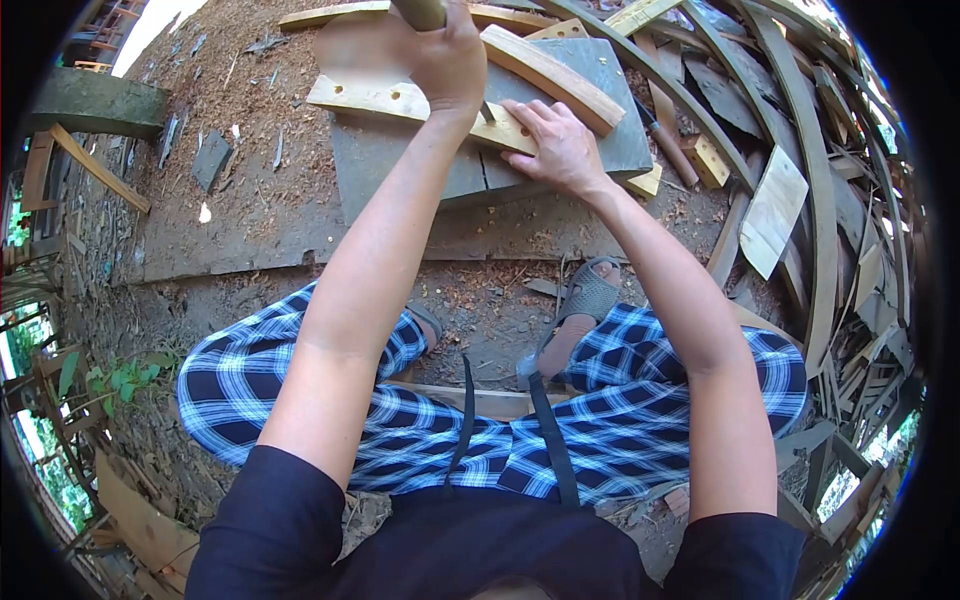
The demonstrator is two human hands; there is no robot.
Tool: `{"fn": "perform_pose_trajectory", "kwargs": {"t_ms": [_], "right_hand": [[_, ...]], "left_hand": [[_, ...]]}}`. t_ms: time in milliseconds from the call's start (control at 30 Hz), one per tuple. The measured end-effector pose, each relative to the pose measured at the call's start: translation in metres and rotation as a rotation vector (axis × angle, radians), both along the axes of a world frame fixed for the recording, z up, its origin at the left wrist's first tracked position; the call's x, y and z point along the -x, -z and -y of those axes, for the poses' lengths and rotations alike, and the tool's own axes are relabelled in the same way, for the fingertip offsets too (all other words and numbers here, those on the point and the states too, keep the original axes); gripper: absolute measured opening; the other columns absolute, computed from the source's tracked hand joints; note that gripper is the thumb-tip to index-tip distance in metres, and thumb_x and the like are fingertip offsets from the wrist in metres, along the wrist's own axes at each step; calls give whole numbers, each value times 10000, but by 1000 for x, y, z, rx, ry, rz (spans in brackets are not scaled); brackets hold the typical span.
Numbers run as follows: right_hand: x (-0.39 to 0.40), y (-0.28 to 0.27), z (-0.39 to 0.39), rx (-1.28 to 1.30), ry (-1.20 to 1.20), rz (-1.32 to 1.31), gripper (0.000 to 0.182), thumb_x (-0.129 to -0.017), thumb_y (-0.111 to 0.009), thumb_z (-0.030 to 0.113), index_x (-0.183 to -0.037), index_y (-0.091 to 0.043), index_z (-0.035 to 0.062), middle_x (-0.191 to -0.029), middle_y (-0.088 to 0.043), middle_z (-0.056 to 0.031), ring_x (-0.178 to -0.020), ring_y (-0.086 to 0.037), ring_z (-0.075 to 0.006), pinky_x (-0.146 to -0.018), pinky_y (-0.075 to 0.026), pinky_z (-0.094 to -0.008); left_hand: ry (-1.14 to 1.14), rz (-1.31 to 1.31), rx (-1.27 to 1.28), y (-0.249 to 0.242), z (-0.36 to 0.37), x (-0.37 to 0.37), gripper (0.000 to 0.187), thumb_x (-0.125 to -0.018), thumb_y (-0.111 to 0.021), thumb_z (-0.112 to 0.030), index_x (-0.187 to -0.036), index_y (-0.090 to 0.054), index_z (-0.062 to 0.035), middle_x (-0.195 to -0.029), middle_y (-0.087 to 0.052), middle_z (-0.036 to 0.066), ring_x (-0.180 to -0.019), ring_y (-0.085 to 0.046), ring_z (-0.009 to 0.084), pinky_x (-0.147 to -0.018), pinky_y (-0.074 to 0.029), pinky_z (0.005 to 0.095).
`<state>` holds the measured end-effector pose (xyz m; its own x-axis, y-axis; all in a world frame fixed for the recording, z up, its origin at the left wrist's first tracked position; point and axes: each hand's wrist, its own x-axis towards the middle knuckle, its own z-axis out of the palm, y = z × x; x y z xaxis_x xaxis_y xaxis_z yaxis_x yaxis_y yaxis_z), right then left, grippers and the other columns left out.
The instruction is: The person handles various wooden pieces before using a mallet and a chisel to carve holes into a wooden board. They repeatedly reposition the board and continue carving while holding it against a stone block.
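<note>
My left hand (450,62) is closed round the thick round handle (418,12) of a tool, whose top runs out of view. Below my wrist, the tool's thin metal shaft (488,112) stands on a pale wooden strip (352,96) with several round holes along it. My right hand (560,142) grips the strip's right end, fingers over its upper face and thumb at the near edge. Under the strip is a grey wooden block (400,165) with a crack in its front part. A second, thicker wooden piece (552,80) lies on the block beyond my right hand.
Long curved wooden slats (800,130) and offcuts are piled on the right. Near the block's right side lie a tool with a wooden handle (674,155) and a small holed block (706,163). Wood chips (270,120) cover the ground at left. A dark beam (100,103) juts in.
</note>
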<state>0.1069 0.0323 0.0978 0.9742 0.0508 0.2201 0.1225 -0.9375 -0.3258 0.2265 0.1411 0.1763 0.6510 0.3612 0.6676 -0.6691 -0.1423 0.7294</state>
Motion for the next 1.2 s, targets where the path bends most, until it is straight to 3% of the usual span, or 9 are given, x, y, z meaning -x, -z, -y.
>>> {"fn": "perform_pose_trajectory", "kwargs": {"t_ms": [267, 467, 667, 733, 833, 933, 1000, 1167, 1200], "right_hand": [[-3, -15, 8, 179, -135, 35, 618, -910, -574, 515, -1353, -492, 91, -1185, -556, -121, -1098, -507, -284, -942, -414, -409], [-15, -15, 48, 380, 376, -49, 588, -861, -642, 477, -1276, -495, 88, -1231, -539, -124, -1158, -502, -270, -936, -426, -420], [-48, -66, 81, 77, 342, -439, 558, -851, -675, 406, -1193, -492, 4, -1016, -648, -197, -998, -649, -331, -846, -535, -456], [-46, -150, 63, -513, 299, -396, 530, -865, -661, 499, -1026, -497, 21, -891, -659, -116, -725, -666, -125, -522, -528, -246], [-39, -243, 51, -699, -42, 121, 509, -908, -607, 456, -1087, -552, -17, -871, -660, -99, -728, -671, -164, -628, -531, -288], [-14, -298, -8, -514, -49, 591, 601, -948, -601, 257, -1450, -371, 18, -1069, -659, -167, -788, -653, -171, -664, -551, -300], [-10, -258, 15, 102, -15, 386, 484, -887, -624, 301, -1291, -554, 45, -841, -711, -162, -735, -699, -239, -657, -556, -369], [-7, -277, 27, 118, -43, -35, 548, -895, -620, 388, -1368, -509, 134, -959, -701, -211, -789, -699, -343, -729, -560, -433], [29, -313, -40, -117, 75, 229, 528, -968, -568, 202, -1438, -394, 33, -970, -658, -105, -612, -577, -100, -505, -491, -220]], "left_hand": [[395, -230, 202, -4, 1, 13, 248, -898, -679, -148, -762, -499, -44, -592, -530, 18, -413, -468, 82, -379, -367, 241], [189, -54, 3, -3, 4, 23, 205, -877, -702, -193, -888, -614, -9, -737, -665, 119, -692, -670, 229, -665, -510, 339], [221, -140, 4, 0, 5, 17, 239, -882, -697, -217, -986, -644, -9, -805, -695, 141, -767, -702, 252, -708, -530, 336], [276, -189, 40, -2, 2, 19, 231, -879, -701, -210, -977, -641, -10, -800, -694, 130, -766, -701, 245, -705, -527, 330], [244, -139, 29, -1, 7, 20, 191, -874, -698, -180, -954, -633, -20, -751, -679, 121, -728, -699, 234, -674, -522, 324], [244, -68, 47, -5, 12, 20, 163, -870, -693, -162, -923, -621, -25, -711, -661, 123, -691, -696, 232, -651, -520, 325], [232, -101, -1, -5, 11, 22, 158, -867, -693, -160, -921, -625, -28, -719, -664, 126, -701, -701, 240, -660, -524, 327], [238, -79, 18, -1, 9, 23, 174, -867, -699, -168, -937, -636, -21, -760, -691, 127, -729, -711, 246, -667, -532, 335], [235, -78, -4, -4, 8, 24, 180, -867, -700, -164, -950, -640, -16, -772, -698, 125, -737, -713, 245, -675, -533, 327]]}}
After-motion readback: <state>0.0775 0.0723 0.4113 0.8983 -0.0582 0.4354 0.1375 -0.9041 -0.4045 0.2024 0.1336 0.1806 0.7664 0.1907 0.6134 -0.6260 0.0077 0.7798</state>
